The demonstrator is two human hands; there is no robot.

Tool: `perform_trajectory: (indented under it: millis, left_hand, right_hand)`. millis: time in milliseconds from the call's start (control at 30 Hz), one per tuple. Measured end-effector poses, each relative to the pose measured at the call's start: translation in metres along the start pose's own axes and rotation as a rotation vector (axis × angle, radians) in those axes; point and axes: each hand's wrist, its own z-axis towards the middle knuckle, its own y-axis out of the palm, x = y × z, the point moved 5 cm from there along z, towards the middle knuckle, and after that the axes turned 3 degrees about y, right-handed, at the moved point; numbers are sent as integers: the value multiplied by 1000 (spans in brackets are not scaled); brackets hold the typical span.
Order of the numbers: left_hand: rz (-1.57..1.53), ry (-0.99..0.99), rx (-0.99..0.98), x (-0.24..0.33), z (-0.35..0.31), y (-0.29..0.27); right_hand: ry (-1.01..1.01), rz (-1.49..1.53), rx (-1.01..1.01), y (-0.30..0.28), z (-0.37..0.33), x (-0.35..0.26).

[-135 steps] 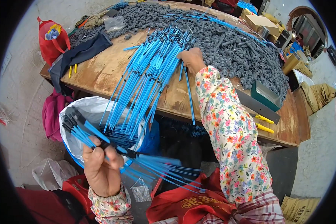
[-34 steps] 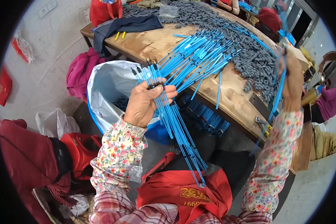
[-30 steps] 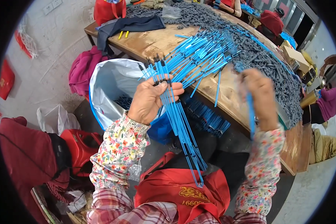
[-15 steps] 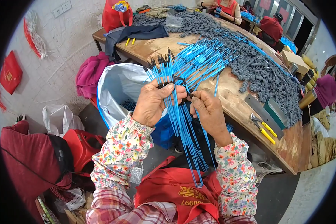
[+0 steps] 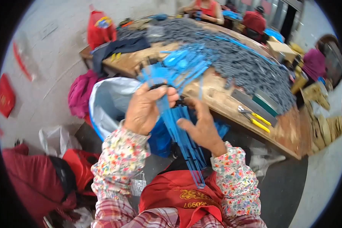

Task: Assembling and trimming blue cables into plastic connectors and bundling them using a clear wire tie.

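Note:
In the middle, my left hand (image 5: 146, 108) is closed around a bundle of thin blue rods (image 5: 174, 123) with black tips. The bundle slants down toward my lap, and a black part crosses it at my fingers. My right hand (image 5: 202, 123) is beside the bundle on its right, thumb and fingers spread apart. Its fingertips are close to the rods; whether they touch is blurred. More blue rods (image 5: 192, 62) lie in a loose pile on the wooden table (image 5: 216, 91) just beyond my hands.
A heap of dark grey parts (image 5: 247, 57) covers much of the table. Pliers with yellow handles (image 5: 260, 123) lie near its front edge beside a green box (image 5: 266, 102). A white-lined bag (image 5: 110, 98) stands left of my hands. Another person (image 5: 209, 11) sits at the far side.
The right hand's fingers have opened from a pinch at the bundle. The whole view has shifted, so the table sits further left. The left hand keeps its grip on the rods.

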Motion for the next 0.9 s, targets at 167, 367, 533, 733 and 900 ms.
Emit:
perform_trajectory:
  millis: [167,367,533,733,900]
  left_hand:
    - [50,24,-185,3,-12,58]
    - [156,-41,-518,-18,-26,145]
    - [168,15,-578,-20,-29,197]
    - [124,50,-596,-44,-22,200]
    - [132,-13,-541,-73,-31,179]
  right_hand:
    - [-76,-11,-15,-22,-44,-2]
    - [210,150,24,-68,-95,16]
    - [362,208,113,-103,-112,26]
    - [510,161,241,-129,-123,52]
    - [349,-6,342,-129,-138,100]
